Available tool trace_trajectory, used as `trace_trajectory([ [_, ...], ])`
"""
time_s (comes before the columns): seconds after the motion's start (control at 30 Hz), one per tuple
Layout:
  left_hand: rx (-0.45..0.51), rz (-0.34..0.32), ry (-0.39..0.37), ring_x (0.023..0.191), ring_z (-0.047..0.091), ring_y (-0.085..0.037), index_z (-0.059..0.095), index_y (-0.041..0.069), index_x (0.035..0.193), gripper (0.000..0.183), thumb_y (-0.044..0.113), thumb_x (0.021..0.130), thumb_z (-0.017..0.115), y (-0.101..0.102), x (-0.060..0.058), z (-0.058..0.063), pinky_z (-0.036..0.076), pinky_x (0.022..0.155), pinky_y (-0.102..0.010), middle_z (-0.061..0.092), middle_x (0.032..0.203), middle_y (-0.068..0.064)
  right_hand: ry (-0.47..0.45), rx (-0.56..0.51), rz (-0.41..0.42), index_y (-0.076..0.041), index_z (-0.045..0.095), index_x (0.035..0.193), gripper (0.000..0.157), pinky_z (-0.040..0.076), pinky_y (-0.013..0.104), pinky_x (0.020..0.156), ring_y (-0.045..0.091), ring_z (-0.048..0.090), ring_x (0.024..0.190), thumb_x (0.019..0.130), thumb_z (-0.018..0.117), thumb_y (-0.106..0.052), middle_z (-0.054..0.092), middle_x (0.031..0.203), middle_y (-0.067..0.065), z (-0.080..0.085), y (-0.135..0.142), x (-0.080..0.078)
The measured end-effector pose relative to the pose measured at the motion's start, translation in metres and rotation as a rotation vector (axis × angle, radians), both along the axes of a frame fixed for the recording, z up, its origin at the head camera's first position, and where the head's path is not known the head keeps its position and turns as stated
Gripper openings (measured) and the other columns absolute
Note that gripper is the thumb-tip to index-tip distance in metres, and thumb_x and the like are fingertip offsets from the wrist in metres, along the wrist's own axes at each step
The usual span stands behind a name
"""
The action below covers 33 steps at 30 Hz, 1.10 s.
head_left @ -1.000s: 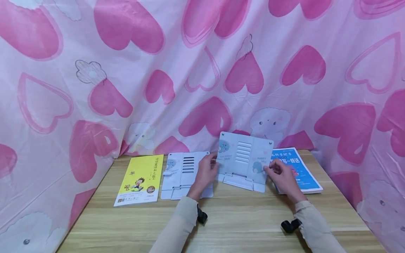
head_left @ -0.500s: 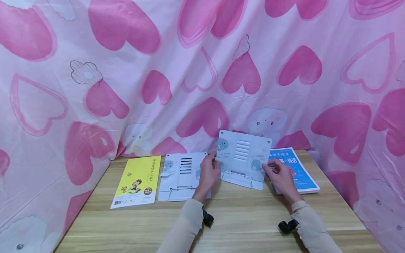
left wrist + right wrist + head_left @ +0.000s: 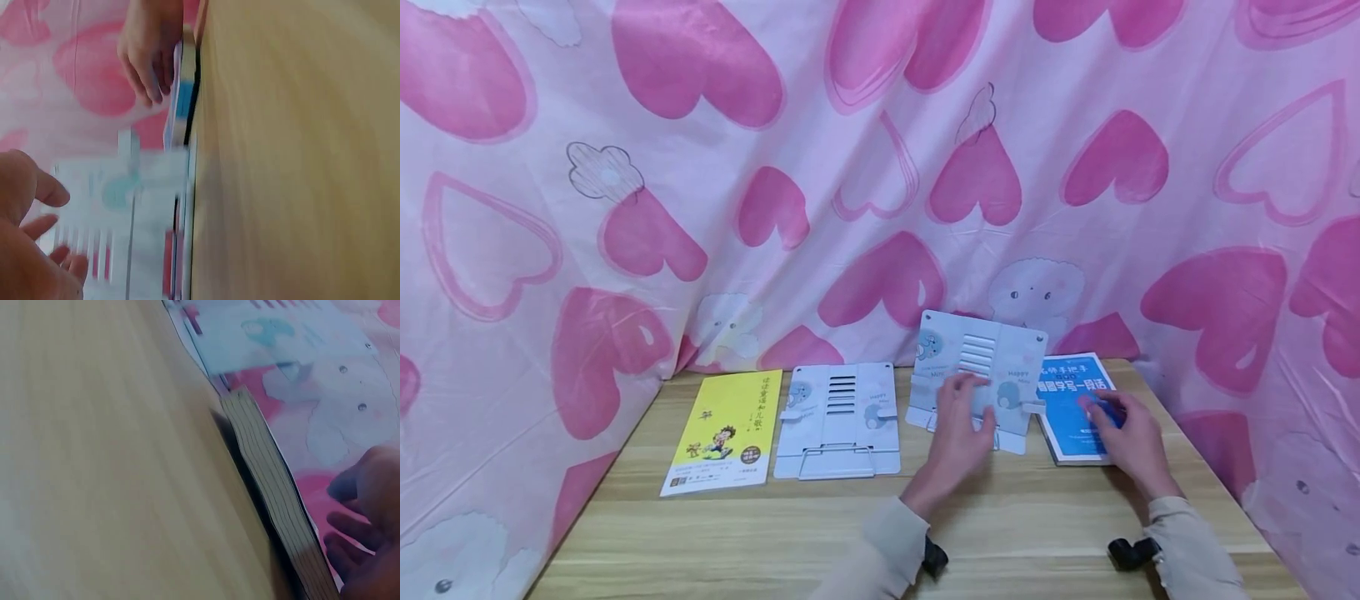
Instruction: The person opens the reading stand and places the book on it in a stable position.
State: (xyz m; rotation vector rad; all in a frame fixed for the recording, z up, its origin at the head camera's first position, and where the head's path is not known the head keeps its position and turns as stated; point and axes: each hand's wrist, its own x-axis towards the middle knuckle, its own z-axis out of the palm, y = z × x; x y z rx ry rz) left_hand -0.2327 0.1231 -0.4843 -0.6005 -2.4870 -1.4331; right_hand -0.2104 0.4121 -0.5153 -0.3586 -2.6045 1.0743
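Observation:
A pale blue book stand [image 3: 1022, 367] with a slotted panel, a wire ledge and a small side clip stands tilted back at the right of centre. My left hand [image 3: 958, 442] is in front of it, fingers loosely spread and holding nothing; whether they touch the panel I cannot tell. The blue-covered book [image 3: 1071, 417] lies flat beside that stand. Over its right side hovers my right hand [image 3: 1131, 442], its bent fingers apart and empty in the right wrist view, close to the book's page edges [image 3: 269, 475].
A second, similar book stand [image 3: 838, 433] sits left of centre, its clips out at both sides. Left of that lies a yellow book [image 3: 726, 429]. Everything rests on a wooden table [image 3: 760, 542], with a pink heart-patterned curtain [image 3: 865, 167] behind.
Both hands have let go of the right-hand stand's sides. The left has come across its front; the right has moved over the blue book. The stand's right clip now shows.

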Motion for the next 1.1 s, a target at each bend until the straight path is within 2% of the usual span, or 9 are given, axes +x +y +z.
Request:
trace_trajectory([
  [0.03,0.013,-0.028,-0.019,0.135,0.054,-0.015,0.06,0.016,0.146,0.043,0.012,0.104,0.068,0.007,0.005,0.0,0.055,0.112,-0.031,0.056,0.149,-0.004,-0.001,0.018,-0.012,0.002,0.054,0.152,0.049,0.04,0.076,0.116,0.057,0.045,0.14,0.113,0.058,-0.028,0.048,0.155,0.038,0.0,0.003,0.001],
  [0.1,0.026,-0.08,-0.079,0.123,0.059,-0.009,0.061,0.018,0.143,0.04,0.012,0.105,0.068,0.019,0.014,0.0,0.057,0.104,-0.024,0.061,0.14,-0.001,0.005,0.081,-0.041,0.004,0.054,0.151,0.048,0.037,0.077,0.118,0.059,0.042,0.139,0.111,0.059,-0.021,0.048,0.154,0.04,0.0,0.009,0.001],
  [0.23,0.053,-0.16,-0.232,0.112,0.061,0.002,0.059,0.021,0.143,0.039,0.013,0.105,0.068,0.037,0.028,-0.007,0.058,0.094,-0.016,0.064,0.137,0.003,-0.033,0.168,-0.101,0.01,0.052,0.151,0.051,0.031,0.076,0.119,0.06,0.037,0.14,0.106,0.059,-0.015,0.048,0.152,0.04,-0.001,0.013,-0.002],
  [0.4,0.015,-0.217,-0.409,0.102,0.057,0.003,0.06,0.016,0.146,0.045,0.015,0.102,0.07,0.051,0.039,-0.014,0.058,0.088,-0.017,0.064,0.139,0.006,-0.218,0.115,-0.093,0.013,0.031,0.162,0.068,0.033,0.079,0.119,0.062,0.033,0.145,0.112,0.055,-0.027,0.035,0.161,0.043,-0.001,0.022,0.001],
  [0.6,-0.043,-0.223,-0.533,0.095,0.056,-0.002,0.059,0.016,0.152,0.058,0.021,0.096,0.075,0.06,0.043,-0.021,0.059,0.088,-0.022,0.068,0.142,0.007,-0.252,0.068,-0.039,0.011,0.025,0.165,0.074,0.034,0.08,0.117,0.065,0.033,0.145,0.113,0.055,-0.033,0.031,0.162,0.044,0.002,0.03,0.002],
  [0.73,0.029,-0.226,-0.559,0.101,0.064,0.001,0.063,0.016,0.148,0.054,0.022,0.096,0.077,0.065,0.047,-0.021,0.061,0.094,-0.024,0.072,0.136,0.006,-0.26,0.061,-0.035,0.014,0.025,0.163,0.078,0.037,0.079,0.116,0.063,0.037,0.139,0.111,0.059,-0.035,0.034,0.158,0.046,0.007,0.034,0.005],
  [0.87,0.096,-0.22,-0.596,0.109,0.067,-0.001,0.062,0.017,0.149,0.057,0.022,0.095,0.078,0.068,0.049,-0.019,0.061,0.101,-0.027,0.071,0.138,0.005,-0.295,0.031,-0.073,0.013,0.024,0.164,0.082,0.04,0.077,0.116,0.061,0.041,0.135,0.111,0.06,-0.039,0.037,0.156,0.046,0.012,0.037,0.007],
  [0.97,0.202,-0.197,-0.645,0.116,0.069,-0.006,0.063,0.017,0.149,0.056,0.017,0.096,0.078,0.07,0.05,-0.019,0.061,0.104,-0.029,0.07,0.138,0.005,-0.321,0.02,-0.098,0.014,0.028,0.162,0.078,0.043,0.074,0.114,0.06,0.044,0.133,0.111,0.058,-0.037,0.04,0.154,0.045,0.013,0.039,0.007],
  [1.1,0.376,-0.151,-0.694,0.114,0.071,-0.01,0.065,0.012,0.146,0.051,0.007,0.096,0.077,0.072,0.047,-0.024,0.062,0.101,-0.029,0.071,0.125,0.003,-0.335,0.012,-0.118,0.015,0.037,0.157,0.067,0.046,0.07,0.11,0.058,0.048,0.13,0.112,0.055,-0.031,0.047,0.15,0.043,0.014,0.043,0.007],
])
